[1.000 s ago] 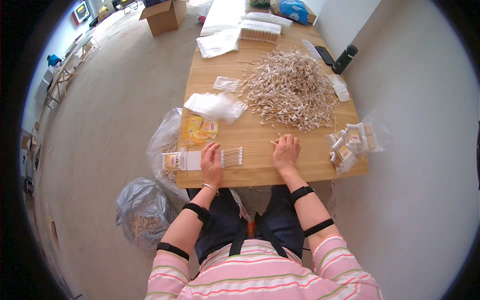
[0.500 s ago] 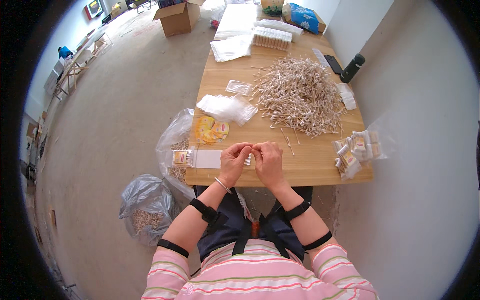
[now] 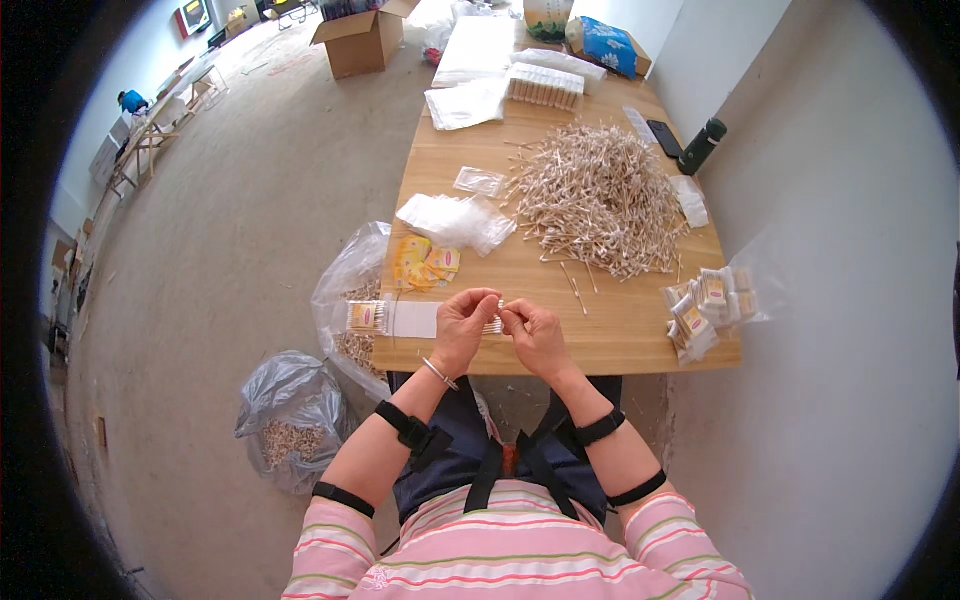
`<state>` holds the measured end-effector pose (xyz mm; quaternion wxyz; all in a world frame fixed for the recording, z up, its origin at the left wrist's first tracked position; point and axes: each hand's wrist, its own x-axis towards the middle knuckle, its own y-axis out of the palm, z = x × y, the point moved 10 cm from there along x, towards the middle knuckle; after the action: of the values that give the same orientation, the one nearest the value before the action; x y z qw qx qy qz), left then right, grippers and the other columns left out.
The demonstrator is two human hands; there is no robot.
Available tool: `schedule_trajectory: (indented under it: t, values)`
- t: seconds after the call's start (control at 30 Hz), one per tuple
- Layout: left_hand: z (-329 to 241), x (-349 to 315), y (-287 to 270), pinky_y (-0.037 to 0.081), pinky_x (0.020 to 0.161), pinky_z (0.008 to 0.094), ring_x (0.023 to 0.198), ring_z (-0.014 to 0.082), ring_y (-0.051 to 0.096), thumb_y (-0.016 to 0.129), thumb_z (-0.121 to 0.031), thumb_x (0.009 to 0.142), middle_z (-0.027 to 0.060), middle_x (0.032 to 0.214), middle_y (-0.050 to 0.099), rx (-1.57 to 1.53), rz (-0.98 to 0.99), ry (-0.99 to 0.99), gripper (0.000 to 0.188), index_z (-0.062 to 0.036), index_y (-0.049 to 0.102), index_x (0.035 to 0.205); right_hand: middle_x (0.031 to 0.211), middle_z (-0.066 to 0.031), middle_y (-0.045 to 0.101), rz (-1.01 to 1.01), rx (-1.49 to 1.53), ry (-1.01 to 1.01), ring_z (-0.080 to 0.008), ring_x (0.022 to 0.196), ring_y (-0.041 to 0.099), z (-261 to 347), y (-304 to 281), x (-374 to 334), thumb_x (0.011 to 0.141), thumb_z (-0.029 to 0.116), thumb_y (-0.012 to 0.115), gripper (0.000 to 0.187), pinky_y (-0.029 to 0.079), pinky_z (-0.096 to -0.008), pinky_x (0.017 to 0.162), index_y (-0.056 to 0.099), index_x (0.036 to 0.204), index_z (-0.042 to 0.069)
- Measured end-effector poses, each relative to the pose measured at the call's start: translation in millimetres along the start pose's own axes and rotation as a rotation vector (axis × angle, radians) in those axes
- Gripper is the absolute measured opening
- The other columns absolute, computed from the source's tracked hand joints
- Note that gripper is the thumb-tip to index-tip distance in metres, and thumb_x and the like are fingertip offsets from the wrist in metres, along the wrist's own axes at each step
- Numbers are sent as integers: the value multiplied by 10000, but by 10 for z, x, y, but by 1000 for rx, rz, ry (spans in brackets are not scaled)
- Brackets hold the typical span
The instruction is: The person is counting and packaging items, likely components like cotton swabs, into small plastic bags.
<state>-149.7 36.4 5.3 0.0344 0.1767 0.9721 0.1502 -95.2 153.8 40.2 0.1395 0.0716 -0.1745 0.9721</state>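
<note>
Close to the table's front edge, my left hand and my right hand meet with fingers pinched. White tips of cotton swabs show between them, a few right at the fingertips; the fingers cover most of the rest. Under my left hand a white flat card lies on the wood. At its left end sits a small clear packet of cotton swabs with a yellow label. Beyond my hands spreads a large heap of loose cotton swabs.
Yellow label cards and clear plastic bags lie at the table's left. Filled packets sit at the right edge. A dark bottle and a phone are far right. A grey bag of swabs stands on the floor.
My right hand has drawn slightly down and away from the left, and white swab tips now show between the fingertips. The view has shifted a little.
</note>
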Motion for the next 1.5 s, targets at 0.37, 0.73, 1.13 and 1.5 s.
schedule_trajectory:
  t: [0.37,0.73,1.13,1.5]
  values:
    - [31,44,-40,479,675,202,751,60,575,616,-189,916,2,839,646,-159,51,-53,213,-9,668,1018,609,-84,590,-5,55,19,-136,549,557,22,-4,-20,876,83,588,90,440,-293,517,632,886,4]
    - [-108,-8,-33,483,632,203,715,67,584,673,-143,870,12,815,659,-59,-33,22,165,-10,679,967,647,-66,625,-3,111,25,-104,595,584,21,-9,-21,877,60,593,70,464,-267,545,603,878,-10]
    - [27,20,-22,465,602,196,659,58,546,665,-245,874,-11,727,606,-237,-37,-37,221,-26,667,908,711,-105,662,59,193,55,-150,680,666,-10,86,-26,911,48,534,62,535,-292,615,558,915,-9]
    - [-94,11,-61,402,564,189,625,41,480,633,-278,901,-23,691,561,-95,-67,7,259,-57,577,778,711,-87,657,106,265,71,-131,681,640,-9,160,-33,938,69,505,90,525,-276,635,558,930,-4]
